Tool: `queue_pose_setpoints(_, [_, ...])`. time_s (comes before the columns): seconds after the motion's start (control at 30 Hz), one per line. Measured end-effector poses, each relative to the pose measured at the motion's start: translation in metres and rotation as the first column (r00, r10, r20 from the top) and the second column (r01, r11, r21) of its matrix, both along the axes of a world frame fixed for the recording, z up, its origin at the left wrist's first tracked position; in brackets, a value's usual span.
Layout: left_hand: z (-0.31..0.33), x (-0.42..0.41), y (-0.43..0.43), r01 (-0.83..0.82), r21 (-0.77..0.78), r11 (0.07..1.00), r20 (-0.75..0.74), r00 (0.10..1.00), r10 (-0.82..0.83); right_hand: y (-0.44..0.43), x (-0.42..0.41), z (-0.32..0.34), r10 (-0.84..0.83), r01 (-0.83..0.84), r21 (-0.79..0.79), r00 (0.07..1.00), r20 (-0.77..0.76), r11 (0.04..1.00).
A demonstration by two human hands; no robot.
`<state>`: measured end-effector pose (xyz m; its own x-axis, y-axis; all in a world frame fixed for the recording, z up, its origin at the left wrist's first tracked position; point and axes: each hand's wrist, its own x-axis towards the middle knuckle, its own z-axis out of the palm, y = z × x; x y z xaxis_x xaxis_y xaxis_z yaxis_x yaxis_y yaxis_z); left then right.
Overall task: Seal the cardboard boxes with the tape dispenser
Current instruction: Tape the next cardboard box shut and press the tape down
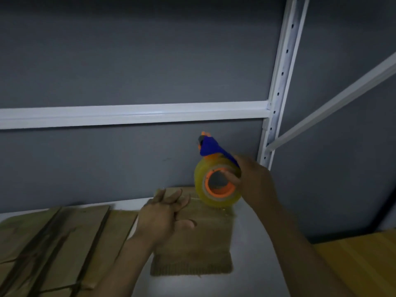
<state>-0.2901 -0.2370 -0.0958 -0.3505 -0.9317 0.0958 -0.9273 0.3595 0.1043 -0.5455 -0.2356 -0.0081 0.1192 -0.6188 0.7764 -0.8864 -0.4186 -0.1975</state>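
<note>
The fingers of my left hand (162,217) lie straight on the flat brown cardboard box (199,249) on the white worktop (252,243), while those of my right hand (255,183) curl round the blue-and-orange tape dispenser (214,168) at the box's far right corner.

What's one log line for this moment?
right hand: grips blue-and-orange tape dispenser with yellowish roll | roll: at far edge of small brown cardboard box | left hand: flat on box

Left hand (165,213) flat, fingers straight, palm down — right hand (255,183) raised, fingers curled gripping tape dispenser (205,168).
</note>
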Motion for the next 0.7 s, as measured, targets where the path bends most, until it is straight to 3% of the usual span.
queue_pose_setpoints(0.07, [-0.004,0.003,0.000,0.052,0.007,0.999,-0.020,0.998,-0.052,-0.009,0.005,-0.003,-0.001,-0.018,-0.117,0.986,-0.166,0.993])
queue_pose_setpoints(0.13, [0.006,-0.002,0.004,0.068,-0.087,0.994,-0.020,0.997,-0.070,-0.014,0.005,-0.005,0.046,-0.071,-0.118,0.978,-0.205,0.991])
queue_pose_setpoints(0.2, [0.024,-0.011,0.011,-0.012,-0.073,0.997,-0.262,0.965,-0.007,-0.018,0.002,-0.004,0.079,-0.101,-0.091,0.973,-0.215,0.991])
queue_pose_setpoints(0.23, [0.036,-0.016,0.014,-0.071,-0.007,0.997,-0.480,0.875,0.059,-0.021,0.000,-0.002,0.093,-0.109,-0.064,0.972,-0.216,0.992])
queue_pose_setpoints(0.27, [0.049,-0.022,0.014,-0.111,0.064,0.992,-0.695,0.708,0.124,-0.023,-0.001,-0.001,0.125,-0.131,-0.020,0.974,-0.191,0.991])
queue_pose_setpoints(0.3, [0.064,-0.027,0.013,-0.116,0.149,0.982,-0.864,0.468,0.186,-0.025,-0.001,0.000,0.171,-0.168,0.037,0.975,-0.140,0.985])
queue_pose_setpoints(0.37, [0.091,-0.034,0.009,-0.016,0.329,0.944,-0.944,0.022,0.329,-0.030,-0.001,0.002,0.285,-0.276,0.146,0.958,-0.041,0.950])
queue_pose_setpoints(0.4, [0.100,-0.035,0.006,0.033,0.379,0.925,-0.921,-0.088,0.381,-0.033,0.000,0.003,0.335,-0.327,0.178,0.942,-0.015,0.928])
queue_pose_setpoints(0.57, [0.112,-0.033,-0.011,0.032,0.418,0.908,-0.900,-0.123,0.418,-0.041,0.001,0.005,0.416,-0.393,0.274,0.909,-0.027,0.878])
queue_pose_setpoints(0.7, [0.114,-0.027,-0.012,0.018,0.449,0.893,-0.889,-0.089,0.449,-0.046,-0.002,0.002,0.425,-0.327,0.381,0.881,-0.208,0.865])
